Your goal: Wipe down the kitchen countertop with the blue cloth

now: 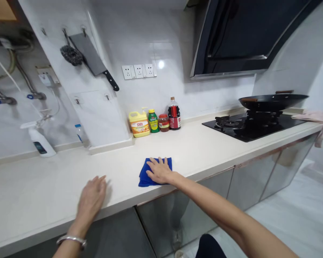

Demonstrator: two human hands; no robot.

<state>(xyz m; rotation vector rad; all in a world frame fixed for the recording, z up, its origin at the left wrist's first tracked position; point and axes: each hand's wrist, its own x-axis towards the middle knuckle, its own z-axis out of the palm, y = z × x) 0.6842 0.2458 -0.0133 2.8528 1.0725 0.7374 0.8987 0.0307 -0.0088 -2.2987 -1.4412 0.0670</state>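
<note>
My right hand [160,171] lies flat with its fingers spread on a folded blue cloth [145,176]. The cloth rests on the pale countertop [118,161] near the front edge, partly covered by the palm. To the left, my left hand [93,196] is over the counter, slightly blurred. Its fingers are loosely bent and nothing shows in them; I cannot tell whether they touch the surface. A silver bangle [71,240] circles the left wrist.
Against the wall stand a yellow pump jug [139,124], a green bottle [153,122], a red-lidded jar [163,123] and a dark sauce bottle [174,115]. A wok [271,102] sits on the black stove [247,130] at right. A white spray bottle [40,141] stands left; a cleaver [90,53] hangs above.
</note>
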